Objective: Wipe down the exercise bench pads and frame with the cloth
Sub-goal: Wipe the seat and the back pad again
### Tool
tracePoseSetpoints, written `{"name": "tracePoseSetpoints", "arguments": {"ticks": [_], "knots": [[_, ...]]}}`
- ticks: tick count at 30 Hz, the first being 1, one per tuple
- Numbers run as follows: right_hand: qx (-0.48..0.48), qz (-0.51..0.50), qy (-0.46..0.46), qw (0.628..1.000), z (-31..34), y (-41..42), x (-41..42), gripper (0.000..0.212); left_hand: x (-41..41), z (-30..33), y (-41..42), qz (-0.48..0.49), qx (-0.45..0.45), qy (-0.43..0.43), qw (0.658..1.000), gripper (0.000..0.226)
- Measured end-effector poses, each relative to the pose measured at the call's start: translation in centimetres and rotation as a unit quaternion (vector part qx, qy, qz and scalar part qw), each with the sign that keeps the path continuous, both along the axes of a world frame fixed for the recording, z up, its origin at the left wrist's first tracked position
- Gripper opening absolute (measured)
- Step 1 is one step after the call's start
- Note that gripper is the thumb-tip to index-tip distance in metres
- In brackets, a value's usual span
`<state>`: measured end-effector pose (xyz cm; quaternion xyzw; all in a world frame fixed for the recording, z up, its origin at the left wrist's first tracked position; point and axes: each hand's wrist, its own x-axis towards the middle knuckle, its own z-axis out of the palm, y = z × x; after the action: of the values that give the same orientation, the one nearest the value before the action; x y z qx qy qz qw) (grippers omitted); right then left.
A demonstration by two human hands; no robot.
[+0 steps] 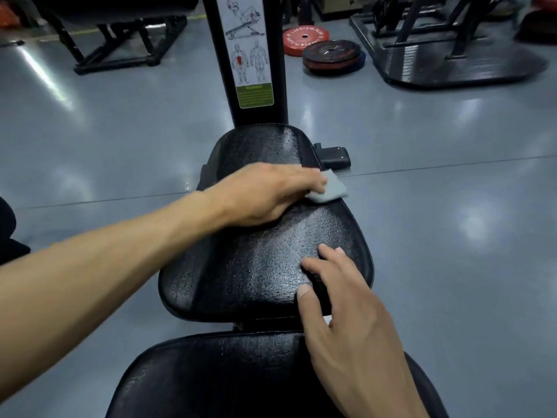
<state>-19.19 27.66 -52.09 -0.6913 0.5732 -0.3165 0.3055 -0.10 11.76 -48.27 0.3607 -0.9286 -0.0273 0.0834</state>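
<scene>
Pale cloth gripped by L hand on seat pad, R hand fingers spread flat.

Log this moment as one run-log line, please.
phase: wiping seat pad | left hand: holds cloth at pad's right edge | right hand: fingers on pad | frame: not yet

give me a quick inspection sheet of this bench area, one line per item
surface: black textured vinyl seat pad, glossy; second black pad nearer the camera
job's things: small pale grey cloth at the seat pad's right edge; black upright frame post bearing a white exercise diagram sticker
clutter: red weight plate and dark stacked plates on the floor
grippers: left hand grips the cloth; right hand rests fingers on the seat pad
cables: nothing seen
surroundings: grey glossy floor, other black equipment frames
</scene>
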Motion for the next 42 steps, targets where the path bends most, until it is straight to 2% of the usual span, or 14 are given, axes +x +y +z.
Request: {"name": "tracePoseSetpoints", "arguments": {"ticks": [5, 7, 10, 12, 15, 17, 23, 25, 28, 30, 34, 36, 40, 42], "knots": [[-0.009, -0.004, -0.015, 1.000, -0.2, 0.1, -0.1, 0.057, 1.9, 2.0, -4.3, 0.278, -0.039, 0.091, 0.955, 0.028], [-0.010, -0.003, -0.014, 1.000, -0.2, 0.0, -0.1, 0.062, 0.6, 1.1, -2.5, 0.219, -0.030, 0.090, 0.971, 0.031], [-0.001, 0.004, -0.013, 1.000, 0.0, -0.2, -0.1, 0.057, -0.4, -0.3, 1.3, 0.011, 0.036, 0.027, 0.999, 0.041], [0.002, 0.012, -0.006, 1.000, 0.1, -0.1, -0.1, 0.050, 0.5, 0.1, 0.9, 0.006, 0.018, -0.003, 1.000, 0.043], [0.011, 0.021, -0.005, 1.000, 0.2, 0.1, -0.2, 0.048, 3.5, 1.1, -2.2, 0.246, -0.040, 0.069, 0.966, 0.035], [0.013, 0.021, -0.006, 1.000, 0.3, 0.1, -0.2, 0.049, 3.8, 0.8, -2.5, 0.315, -0.034, 0.120, 0.941, 0.035], [0.002, 0.020, 0.003, 1.000, 0.2, -0.1, -0.1, 0.048, -1.9, -1.6, 5.6, -0.056, 0.007, 0.038, 0.998, 0.039], [-0.001, 0.020, 0.004, 1.000, 0.1, 0.0, 0.0, 0.050, -1.2, -0.8, 4.0, -0.021, -0.014, 0.033, 0.999, 0.041], [0.006, 0.022, 0.003, 1.000, 0.1, 0.1, 0.0, 0.048, 1.0, 1.2, -0.6, 0.205, -0.033, 0.075, 0.975, 0.035], [0.011, 0.024, 0.006, 1.000, 0.2, 0.1, -0.1, 0.049, 0.7, 1.2, -1.4, 0.255, -0.023, 0.092, 0.962, 0.032], [0.018, 0.025, 0.010, 0.999, 0.5, -0.1, -0.2, 0.051, -3.5, -0.5, 2.8, 0.010, 0.033, 0.000, 0.999, 0.036], [0.016, 0.025, 0.014, 0.999, 0.5, -0.1, -0.3, 0.051, -2.7, 0.0, 2.3, -0.017, 0.023, -0.032, 0.999, 0.042], [0.019, 0.027, 0.002, 0.999, 0.3, 0.0, -0.4, 0.048, 2.7, 1.5, -3.0, 0.268, -0.053, 0.070, 0.959, 0.039], [0.018, 0.028, 0.001, 0.999, 0.3, -0.1, -0.5, 0.049, 4.0, 1.1, -3.1, 0.337, -0.047, 0.102, 0.935, 0.033]]}}
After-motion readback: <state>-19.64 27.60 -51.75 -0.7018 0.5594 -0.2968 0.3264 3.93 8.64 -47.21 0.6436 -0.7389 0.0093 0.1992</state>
